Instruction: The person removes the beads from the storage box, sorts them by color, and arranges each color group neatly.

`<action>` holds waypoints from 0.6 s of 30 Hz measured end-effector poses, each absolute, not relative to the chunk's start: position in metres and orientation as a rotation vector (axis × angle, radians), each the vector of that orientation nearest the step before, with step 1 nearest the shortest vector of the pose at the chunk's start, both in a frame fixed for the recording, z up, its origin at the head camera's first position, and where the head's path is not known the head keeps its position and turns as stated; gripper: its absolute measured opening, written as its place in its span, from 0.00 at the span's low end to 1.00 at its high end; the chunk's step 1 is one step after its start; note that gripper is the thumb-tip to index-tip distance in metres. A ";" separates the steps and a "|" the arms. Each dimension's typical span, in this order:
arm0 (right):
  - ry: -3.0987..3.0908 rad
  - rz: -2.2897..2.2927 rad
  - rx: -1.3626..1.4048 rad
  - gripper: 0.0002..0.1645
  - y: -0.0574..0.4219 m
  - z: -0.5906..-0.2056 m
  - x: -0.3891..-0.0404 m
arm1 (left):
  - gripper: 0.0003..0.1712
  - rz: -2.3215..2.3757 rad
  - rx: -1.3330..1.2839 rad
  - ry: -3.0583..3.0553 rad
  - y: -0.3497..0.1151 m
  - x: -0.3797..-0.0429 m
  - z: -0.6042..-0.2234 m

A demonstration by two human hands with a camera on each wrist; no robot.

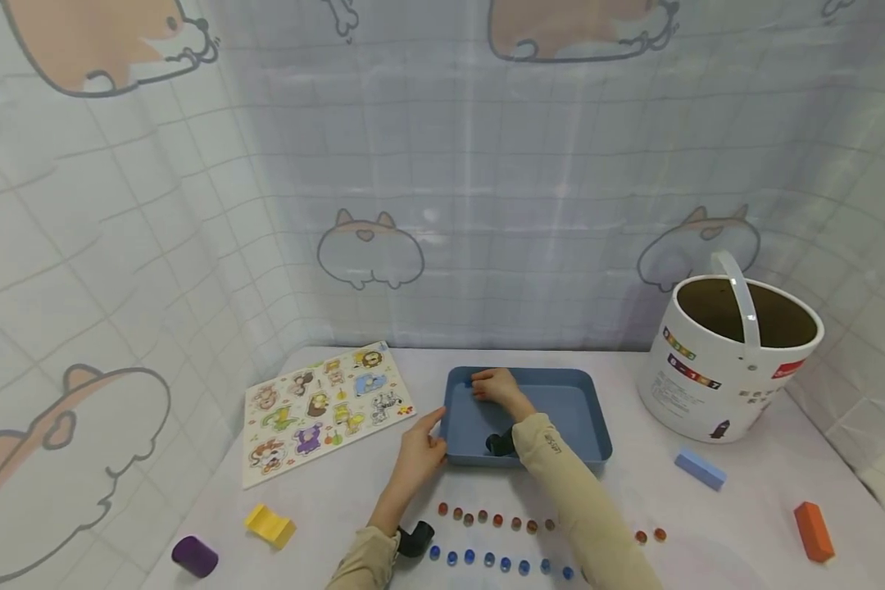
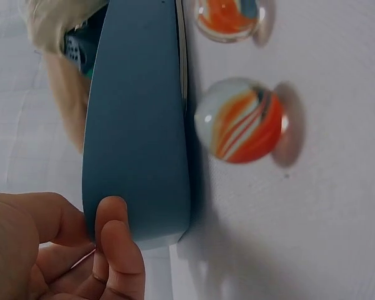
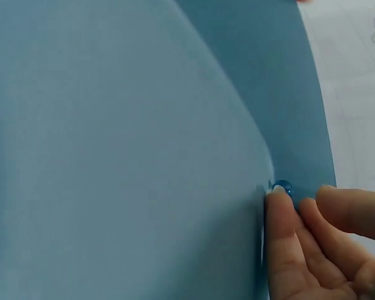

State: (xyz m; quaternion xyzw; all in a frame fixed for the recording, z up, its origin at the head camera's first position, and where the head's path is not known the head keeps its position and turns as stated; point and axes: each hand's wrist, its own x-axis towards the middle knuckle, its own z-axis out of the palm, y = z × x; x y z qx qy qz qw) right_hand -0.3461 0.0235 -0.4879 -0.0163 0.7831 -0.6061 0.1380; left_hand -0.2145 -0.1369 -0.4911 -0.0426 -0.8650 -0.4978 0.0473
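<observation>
A blue rectangular tray (image 1: 560, 410) lies on the white table. My left hand (image 1: 419, 449) holds the tray's near-left corner, its fingertips (image 2: 112, 209) against the outer wall in the left wrist view. My right hand (image 1: 498, 389) reaches inside the tray to the far-left corner. There a fingertip (image 3: 278, 200) touches a small blue marble (image 3: 286, 186) in the right wrist view, while the thumb stands apart from it. On the table before the tray, a row of orange-patterned marbles (image 1: 497, 519) runs above a row of blue marbles (image 1: 489, 560).
Left of the tray lies an animal picture board (image 1: 317, 410). A white bucket (image 1: 708, 385) with a raised handle stands at the back right. Scattered around are a blue block (image 1: 701, 469), an orange block (image 1: 814, 531), a yellow block (image 1: 270, 525) and a purple cylinder (image 1: 195, 556).
</observation>
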 end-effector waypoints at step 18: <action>2.452 -1.549 -0.092 0.14 -0.001 -0.483 -0.343 | 0.34 -1.497 -0.151 -2.642 -0.136 -0.212 -0.489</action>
